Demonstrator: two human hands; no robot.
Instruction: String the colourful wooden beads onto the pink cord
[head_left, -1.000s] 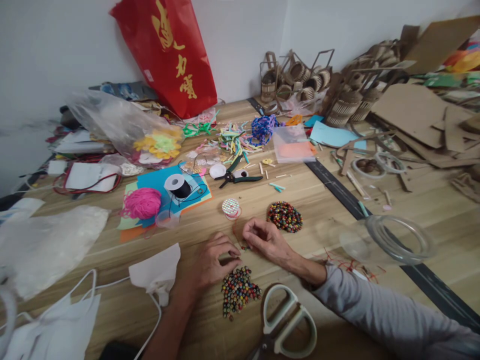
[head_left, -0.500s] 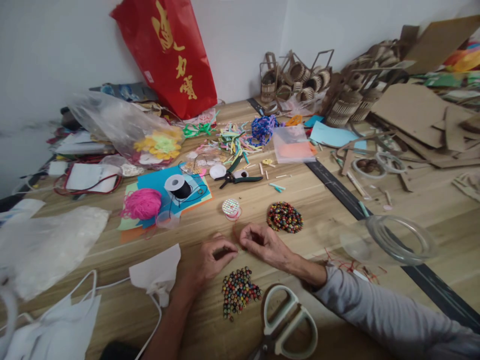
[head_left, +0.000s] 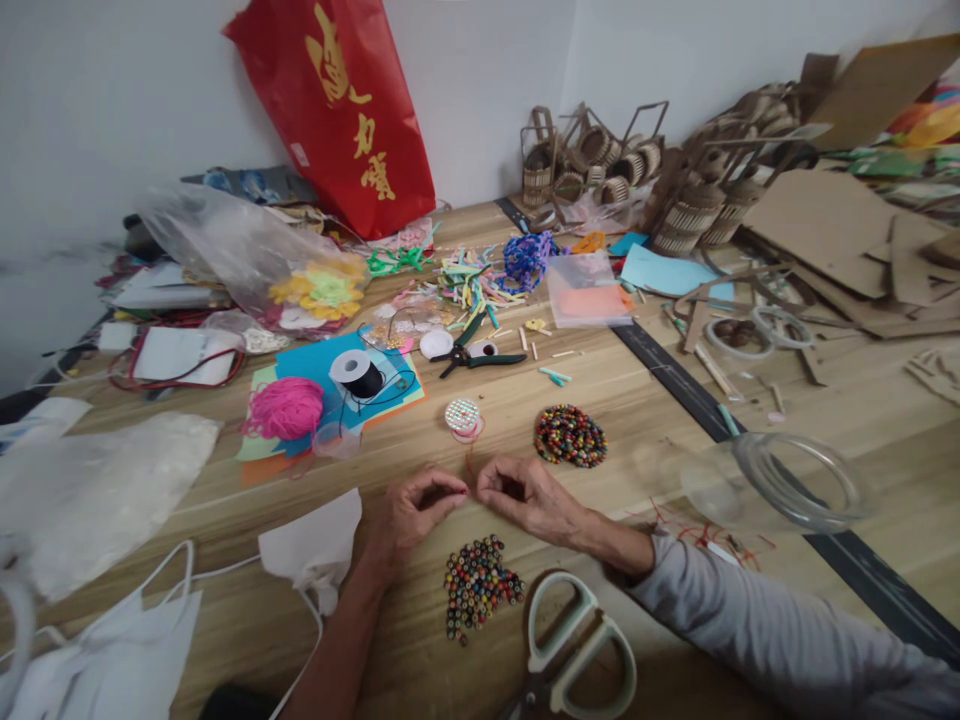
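My left hand (head_left: 414, 508) and my right hand (head_left: 525, 497) rest on the wooden table (head_left: 645, 400), fingertips pinched and almost meeting. A thin red thread (head_left: 470, 462) runs up from between them towards a small spool (head_left: 461, 415). Whether a bead sits in either pinch is too small to tell. A heap of coloured beads (head_left: 478, 583) lies just below my hands. A second, round pile of beads (head_left: 570, 435) lies to the upper right of my right hand.
White-handled scissors (head_left: 574, 640) lie near the front edge. A clear jar (head_left: 765, 478) lies on its side at right. Pink yarn (head_left: 285, 407), a black spool (head_left: 360, 372), pliers (head_left: 480, 355), plastic bags, a red bag (head_left: 337, 100) and cardboard pieces crowd the back.
My left hand has risen from beside the near bead heap and closed towards my right hand. Both hands have drawn together over the red thread.
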